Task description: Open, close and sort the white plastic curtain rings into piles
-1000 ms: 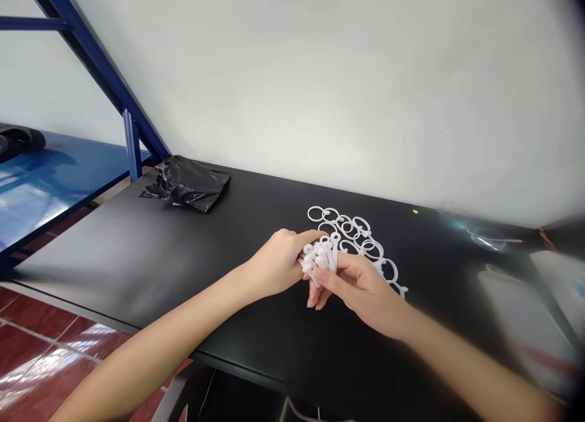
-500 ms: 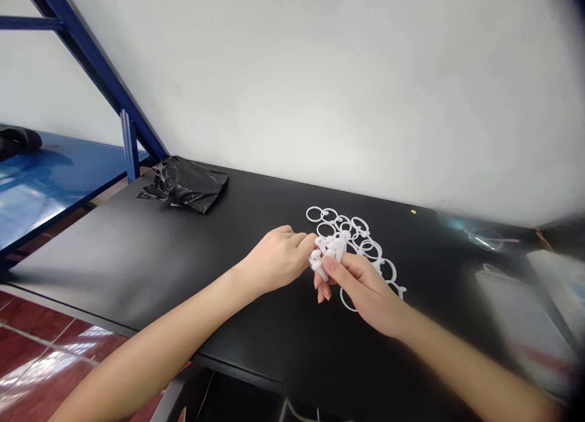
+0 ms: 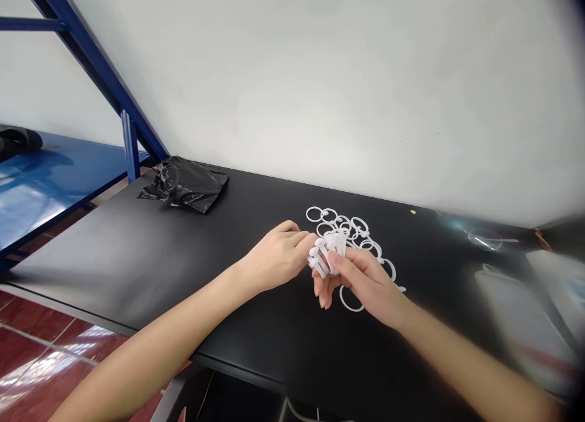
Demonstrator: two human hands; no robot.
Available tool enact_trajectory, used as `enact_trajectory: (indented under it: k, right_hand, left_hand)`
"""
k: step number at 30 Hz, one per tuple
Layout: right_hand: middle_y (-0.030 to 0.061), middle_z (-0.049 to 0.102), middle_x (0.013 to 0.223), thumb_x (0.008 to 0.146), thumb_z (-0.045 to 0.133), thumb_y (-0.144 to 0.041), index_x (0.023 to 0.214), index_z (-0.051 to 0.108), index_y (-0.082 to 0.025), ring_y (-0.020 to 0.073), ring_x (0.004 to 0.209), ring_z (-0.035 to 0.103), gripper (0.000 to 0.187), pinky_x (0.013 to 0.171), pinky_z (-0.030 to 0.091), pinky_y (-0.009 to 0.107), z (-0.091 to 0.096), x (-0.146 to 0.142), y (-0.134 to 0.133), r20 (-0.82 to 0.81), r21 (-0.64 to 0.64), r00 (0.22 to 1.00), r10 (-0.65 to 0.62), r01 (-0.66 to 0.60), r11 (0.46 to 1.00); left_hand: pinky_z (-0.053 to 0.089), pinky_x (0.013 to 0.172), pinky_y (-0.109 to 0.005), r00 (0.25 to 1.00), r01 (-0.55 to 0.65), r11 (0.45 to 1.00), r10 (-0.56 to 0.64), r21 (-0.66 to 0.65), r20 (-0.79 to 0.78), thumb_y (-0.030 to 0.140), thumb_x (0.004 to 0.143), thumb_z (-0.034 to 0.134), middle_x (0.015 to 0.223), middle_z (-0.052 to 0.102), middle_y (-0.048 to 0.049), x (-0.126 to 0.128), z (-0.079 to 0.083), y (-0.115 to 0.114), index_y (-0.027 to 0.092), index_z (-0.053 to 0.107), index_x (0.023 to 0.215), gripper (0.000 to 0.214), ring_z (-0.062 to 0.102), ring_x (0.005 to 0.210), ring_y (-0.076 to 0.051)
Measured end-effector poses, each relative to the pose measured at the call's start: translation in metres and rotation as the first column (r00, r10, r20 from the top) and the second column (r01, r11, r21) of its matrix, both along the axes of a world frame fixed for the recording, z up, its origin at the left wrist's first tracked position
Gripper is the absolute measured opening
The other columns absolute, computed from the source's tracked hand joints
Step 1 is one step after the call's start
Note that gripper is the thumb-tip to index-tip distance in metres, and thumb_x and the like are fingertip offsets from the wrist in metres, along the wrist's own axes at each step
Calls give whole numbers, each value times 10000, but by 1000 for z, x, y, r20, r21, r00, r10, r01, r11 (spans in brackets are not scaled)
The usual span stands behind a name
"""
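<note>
Gripping a bunch of white plastic tabs [image 3: 327, 251] in the right hand [image 3: 361, 280], pinching its near-side edge with the left hand [image 3: 274, 260], loose white rings [image 3: 361, 226] just beyond both.

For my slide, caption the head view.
Left hand and right hand hold white clips near rings on a black table.

1. The bag [image 3: 185, 184] lies on the table [image 3: 114, 257], far left.
2. The loose rings [image 3: 351, 226] lie on it, well right of the bag.
3. The left hand [image 3: 274, 260] and right hand [image 3: 365, 282] meet before the rings, a bundle of pieces [image 3: 326, 251] between them.
</note>
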State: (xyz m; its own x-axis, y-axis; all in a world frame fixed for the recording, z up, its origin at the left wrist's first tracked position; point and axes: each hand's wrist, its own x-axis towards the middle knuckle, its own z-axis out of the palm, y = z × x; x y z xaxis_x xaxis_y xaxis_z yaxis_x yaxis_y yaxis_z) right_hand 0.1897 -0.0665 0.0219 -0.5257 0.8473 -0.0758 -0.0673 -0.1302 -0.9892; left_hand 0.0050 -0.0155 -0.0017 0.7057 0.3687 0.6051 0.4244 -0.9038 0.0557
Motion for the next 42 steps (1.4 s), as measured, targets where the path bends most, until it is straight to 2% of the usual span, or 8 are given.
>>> enact_trajectory:
  k: [3,11,16,21,28,34,38,42]
  right_hand:
    - [0,630,632,929,584,-379,777,657,-137,103,561,619,295,634,522,256,-2,0,-1,57,69,998,-23,19,997]
    - [-22,605,593,964,533,-321,768,658,-165,98,571,594,280,632,492,245,-10,-4,-11,67,229,992,-109,91,969]
    - [-4,607,638,1006,427,-345,780,657,-165,118,644,608,370,687,495,267,-8,-4,-15,78,317,991,-107,77,945]
    - [-8,598,613,1000,447,-344,737,646,-166,111,625,590,375,679,480,260,-5,-7,-18,62,285,987,-146,123,951]
    - [-66,421,426,986,430,-447,657,570,-168,77,367,440,453,462,404,242,-12,-12,-20,43,107,990,-133,128,986]
    - [-66,352,434,996,409,-429,633,524,-186,66,362,312,452,373,269,227,-23,-12,-25,56,233,971,-234,215,948]
    - [-45,399,482,982,433,-428,674,552,-188,80,382,365,409,369,298,233,-20,-11,-27,84,316,972,-221,185,931]
    - [-64,384,410,977,435,-461,657,562,-181,76,343,374,443,399,371,235,-12,-7,-24,116,228,977,-180,150,962]
  left_hand:
    - [487,701,-284,999,33,999,-32,-14,33,65,913,334,603,549,29,0,0,0,197,388,730,232,483,491,-106]
    - [513,752,-296,978,161,969,-131,-186,165,48,871,329,570,478,61,4,-6,-2,214,356,754,204,409,450,-99]
    - [529,767,-321,966,174,981,-155,-79,207,54,887,353,571,555,46,3,-7,-3,206,398,807,178,499,482,-113]
    - [526,765,-323,975,106,994,-106,10,198,76,936,367,726,692,0,2,-4,-4,172,460,975,139,590,546,-113]
    - [507,745,-319,992,55,983,-73,174,98,60,947,326,708,674,-1,5,0,-8,176,463,869,195,529,514,-116]
    - [510,708,-314,973,156,987,-159,31,166,43,912,342,669,652,-12,6,-7,-8,182,435,863,175,518,495,-119]
    - [511,678,-295,949,192,973,-149,-131,279,62,908,342,704,649,-8,6,-12,-9,198,439,895,168,548,543,-122]
    - [503,715,-329,947,183,969,-129,-165,295,107,923,362,758,674,-28,6,-9,-11,188,479,947,144,565,575,-130]
